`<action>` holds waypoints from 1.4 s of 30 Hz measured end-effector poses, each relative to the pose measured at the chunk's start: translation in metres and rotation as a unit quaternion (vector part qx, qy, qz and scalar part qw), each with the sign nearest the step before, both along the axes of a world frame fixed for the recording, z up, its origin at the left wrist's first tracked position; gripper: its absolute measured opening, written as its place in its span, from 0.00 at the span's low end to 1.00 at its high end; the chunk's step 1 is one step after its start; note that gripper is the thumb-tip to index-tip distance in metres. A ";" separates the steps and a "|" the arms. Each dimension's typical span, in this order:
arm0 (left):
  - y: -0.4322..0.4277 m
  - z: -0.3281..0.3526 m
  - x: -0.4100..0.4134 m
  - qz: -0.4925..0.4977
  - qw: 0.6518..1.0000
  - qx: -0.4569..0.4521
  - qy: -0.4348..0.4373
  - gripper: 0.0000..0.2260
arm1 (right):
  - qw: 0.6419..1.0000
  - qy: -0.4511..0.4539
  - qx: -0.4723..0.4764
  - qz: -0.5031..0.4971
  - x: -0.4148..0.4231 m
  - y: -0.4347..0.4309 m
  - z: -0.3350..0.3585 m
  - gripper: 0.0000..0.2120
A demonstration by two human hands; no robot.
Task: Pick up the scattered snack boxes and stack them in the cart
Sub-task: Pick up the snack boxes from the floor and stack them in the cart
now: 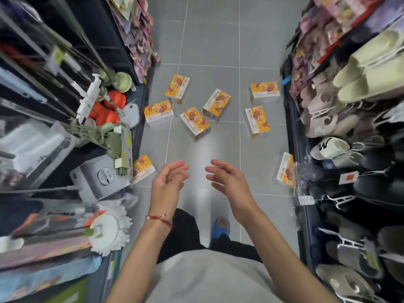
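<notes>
Eight yellow snack boxes [195, 122] lie on the gray floor [214, 36] between two racks. Four lie close together in the middle of the floor. Two more lie nearer the right edge, by the slipper rack [349, 119]. One box [143, 169] is at the left edge of the floor, against the left shelf [65, 127]. The last box [288, 169] leans on the slipper rack at the right edge.

The left hand [169, 182] and the right hand [227, 180] are held out over the floor, nearer than the boxes. Their fingers are a little bent and a little apart. They hold nothing and touch no box.

A red string [158, 219] is on the left wrist. A blue shoe [220, 227] stands on the floor below. A white mop head [109, 228] sticks out from the left shelf.
</notes>
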State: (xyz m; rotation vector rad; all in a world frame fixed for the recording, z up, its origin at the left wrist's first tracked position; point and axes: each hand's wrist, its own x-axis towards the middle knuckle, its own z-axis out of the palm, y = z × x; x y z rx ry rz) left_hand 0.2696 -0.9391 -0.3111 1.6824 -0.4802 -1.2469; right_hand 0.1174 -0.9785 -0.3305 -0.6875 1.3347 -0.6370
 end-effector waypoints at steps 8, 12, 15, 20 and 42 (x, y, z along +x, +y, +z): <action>-0.156 -0.020 0.088 -0.041 0.999 0.025 -0.010 0.10 | 0.998 0.029 0.020 -0.060 0.068 -0.139 -0.016 0.09; -0.228 -0.024 0.130 -0.074 0.996 0.035 -0.020 0.09 | 0.993 0.012 0.047 -0.108 0.098 -0.191 -0.021 0.09; -0.278 -0.025 0.150 -0.091 0.994 0.051 -0.022 0.09 | 0.989 0.009 0.068 -0.131 0.113 -0.226 -0.025 0.10; -0.360 -0.044 0.159 -0.133 0.986 0.094 -0.033 0.09 | 0.981 0.005 0.104 -0.165 0.121 -0.294 -0.047 0.11; -0.610 -0.362 0.167 -0.276 0.882 0.368 -0.105 0.07 | 0.902 0.006 0.316 -0.293 0.128 -0.518 -0.308 0.06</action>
